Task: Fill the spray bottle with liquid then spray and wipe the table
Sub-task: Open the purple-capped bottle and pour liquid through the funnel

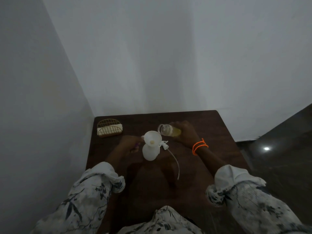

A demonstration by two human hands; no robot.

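Spray bottle (150, 152) white, upright, funnel (152, 138) on neck

A dim corner of a plain domestic-looking room, judging by the small dark brown wooden table (211, 132) pushed against bare white walls (168, 56), the gold wire napkin holder (109, 127) at its upper left, and dark polished floor (278, 157) at right.

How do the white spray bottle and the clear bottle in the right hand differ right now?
Pose: the white spray bottle stands upright on the table; the clear bottle is tipped on its side, mouth toward the funnel.
Look: the spray bottle is opaque white; the clear bottle shows yellowish liquid.
Top: the spray bottle carries the funnel; the clear bottle's mouth is bare.
Shared: both are uncapped.
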